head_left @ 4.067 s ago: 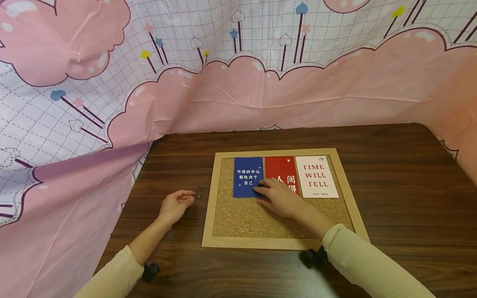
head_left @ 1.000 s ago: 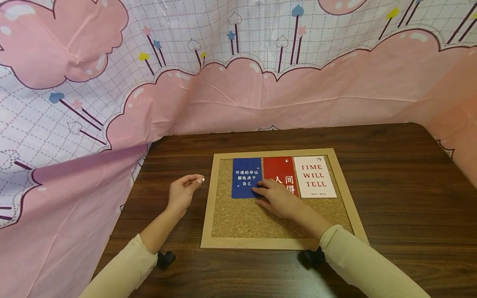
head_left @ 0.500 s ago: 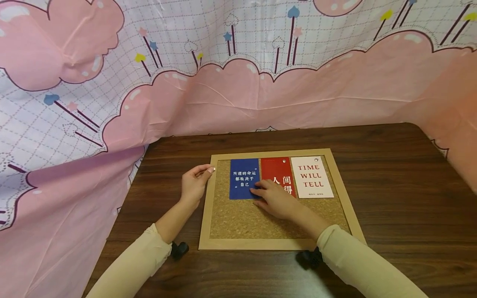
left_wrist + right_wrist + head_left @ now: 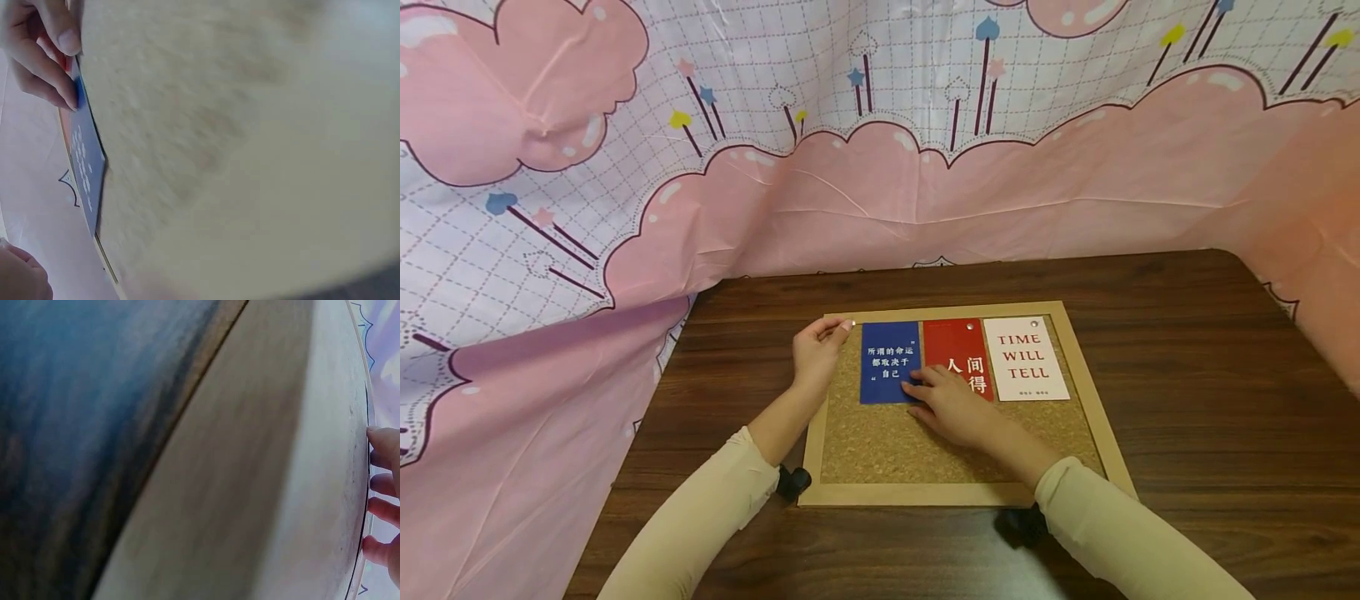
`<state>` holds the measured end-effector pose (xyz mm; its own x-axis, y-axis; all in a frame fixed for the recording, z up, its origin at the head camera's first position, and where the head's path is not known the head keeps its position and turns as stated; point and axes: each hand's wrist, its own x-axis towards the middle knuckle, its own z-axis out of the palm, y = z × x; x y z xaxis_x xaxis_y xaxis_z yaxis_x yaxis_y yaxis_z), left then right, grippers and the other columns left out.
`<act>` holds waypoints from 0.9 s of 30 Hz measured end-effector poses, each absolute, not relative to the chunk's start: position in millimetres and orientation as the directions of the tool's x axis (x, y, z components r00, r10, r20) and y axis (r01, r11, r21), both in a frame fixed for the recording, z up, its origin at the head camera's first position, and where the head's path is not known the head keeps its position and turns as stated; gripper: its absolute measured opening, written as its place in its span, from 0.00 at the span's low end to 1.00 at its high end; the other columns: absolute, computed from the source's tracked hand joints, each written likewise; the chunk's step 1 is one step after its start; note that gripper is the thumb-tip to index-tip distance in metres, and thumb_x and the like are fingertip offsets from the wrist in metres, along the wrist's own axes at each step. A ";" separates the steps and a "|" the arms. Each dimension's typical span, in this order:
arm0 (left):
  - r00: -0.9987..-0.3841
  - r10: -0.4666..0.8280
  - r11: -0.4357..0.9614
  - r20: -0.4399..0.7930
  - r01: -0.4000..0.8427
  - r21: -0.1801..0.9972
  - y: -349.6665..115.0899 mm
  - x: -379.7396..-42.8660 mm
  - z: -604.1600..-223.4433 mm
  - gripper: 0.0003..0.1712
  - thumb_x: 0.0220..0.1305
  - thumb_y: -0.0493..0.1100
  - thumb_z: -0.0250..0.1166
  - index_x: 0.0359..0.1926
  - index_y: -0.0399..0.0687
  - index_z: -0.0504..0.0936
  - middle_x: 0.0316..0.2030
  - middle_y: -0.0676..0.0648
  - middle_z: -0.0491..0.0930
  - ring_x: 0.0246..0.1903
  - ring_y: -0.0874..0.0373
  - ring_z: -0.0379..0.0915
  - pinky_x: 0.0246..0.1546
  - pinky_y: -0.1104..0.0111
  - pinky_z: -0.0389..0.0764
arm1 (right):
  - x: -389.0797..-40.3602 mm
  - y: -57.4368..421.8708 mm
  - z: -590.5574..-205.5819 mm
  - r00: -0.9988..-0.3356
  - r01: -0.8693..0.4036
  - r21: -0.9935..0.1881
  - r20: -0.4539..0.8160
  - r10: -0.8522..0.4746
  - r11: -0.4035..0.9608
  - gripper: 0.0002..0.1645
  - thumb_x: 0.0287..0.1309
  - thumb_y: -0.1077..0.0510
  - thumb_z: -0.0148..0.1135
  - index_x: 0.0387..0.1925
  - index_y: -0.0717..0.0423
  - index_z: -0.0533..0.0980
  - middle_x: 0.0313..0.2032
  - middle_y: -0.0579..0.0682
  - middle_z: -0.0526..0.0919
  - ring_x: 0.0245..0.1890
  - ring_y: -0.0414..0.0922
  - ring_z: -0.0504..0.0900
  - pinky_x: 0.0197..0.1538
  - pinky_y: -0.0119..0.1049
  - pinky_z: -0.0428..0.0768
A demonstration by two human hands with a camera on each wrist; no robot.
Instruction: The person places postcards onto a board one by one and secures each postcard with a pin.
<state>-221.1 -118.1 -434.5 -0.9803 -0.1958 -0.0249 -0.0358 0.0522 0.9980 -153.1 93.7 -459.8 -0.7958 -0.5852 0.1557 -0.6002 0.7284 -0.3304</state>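
A blue card [image 4: 887, 354] with white writing lies on the framed cork board [image 4: 917, 495], beside a red card [image 4: 942, 340] and a white card [image 4: 1027, 367]. Near the blue card's top left corner, my left hand [image 4: 817, 354] pinches a small shiny thumbtack [image 4: 852, 322] between thumb and forefinger. My right hand [image 4: 953, 406] rests with spread fingers on the blue card's right edge and covers the red card's lower part. In the left wrist view, the right hand's fingertips touch the blue card [image 4: 87, 156]; my left hand [image 4: 22, 275] shows at the lower left.
Shiny tacks sit at the tops of the red and white cards. The board lies on a dark wooden table [image 4: 1195, 375]. Behind and to the left hangs a pink and white patterned cloth [image 4: 850, 192]. Black wrist devices [image 4: 793, 482] sit under both forearms.
My left hand has picked up the thumbtack from the table left of the board and carried it up and right to the blue card's top left corner. The right hand stays in place.
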 end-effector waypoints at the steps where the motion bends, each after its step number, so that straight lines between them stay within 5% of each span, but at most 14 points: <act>1: -0.981 -0.192 0.056 -0.026 -0.037 0.998 -114.7 -223.1 -434.3 0.11 0.63 0.37 0.65 0.44 0.35 0.85 0.37 0.44 0.84 0.36 0.63 0.79 0.50 0.60 0.81 | -153.3 93.7 -460.1 -0.793 -0.605 -0.328 0.162 -0.587 0.726 0.25 0.63 0.52 0.62 0.58 0.59 0.77 0.57 0.60 0.78 0.58 0.55 0.75 0.60 0.52 0.74; 4: -0.983 -0.181 0.055 -0.033 -0.044 0.997 -104.3 -227.9 -433.6 0.10 0.63 0.38 0.65 0.43 0.38 0.85 0.37 0.45 0.85 0.37 0.62 0.80 0.52 0.59 0.81 | -153.8 94.0 -460.5 -0.782 -0.620 -0.321 0.184 -0.595 0.716 0.24 0.63 0.53 0.63 0.57 0.60 0.78 0.55 0.60 0.79 0.57 0.55 0.76 0.59 0.51 0.75; 11: -0.986 -0.140 0.023 -0.090 -0.094 0.995 -80.8 -234.6 -434.1 0.10 0.65 0.38 0.64 0.44 0.38 0.85 0.40 0.42 0.85 0.51 0.41 0.78 0.56 0.57 0.79 | -153.0 94.8 -458.4 -0.781 -0.622 -0.323 0.192 -0.595 0.713 0.23 0.62 0.53 0.64 0.56 0.60 0.78 0.54 0.61 0.79 0.56 0.55 0.76 0.59 0.52 0.76; 22: -0.983 -0.104 0.026 -0.154 -0.157 0.987 -57.5 -244.8 -444.6 0.10 0.66 0.39 0.64 0.44 0.41 0.85 0.46 0.39 0.85 0.51 0.44 0.79 0.55 0.55 0.78 | -153.8 94.7 -461.0 -0.789 -0.611 -0.331 0.179 -0.588 0.719 0.23 0.63 0.53 0.63 0.57 0.58 0.78 0.55 0.60 0.79 0.57 0.54 0.75 0.60 0.51 0.75; 27: -0.982 -0.080 0.066 -0.173 -0.178 0.982 -50.1 -250.8 -448.5 0.09 0.65 0.43 0.65 0.43 0.46 0.86 0.43 0.44 0.86 0.49 0.47 0.79 0.42 0.64 0.78 | -154.0 94.9 -462.2 -0.788 -0.610 -0.336 0.167 -0.592 0.717 0.23 0.63 0.53 0.62 0.57 0.58 0.78 0.56 0.59 0.78 0.57 0.54 0.75 0.60 0.51 0.74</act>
<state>-250.8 -50.1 -448.5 -0.9816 -0.0802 -0.1731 -0.1785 0.0656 0.9818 -154.0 94.9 -462.2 -0.7881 -0.5924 0.1672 -0.6104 0.7171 -0.3365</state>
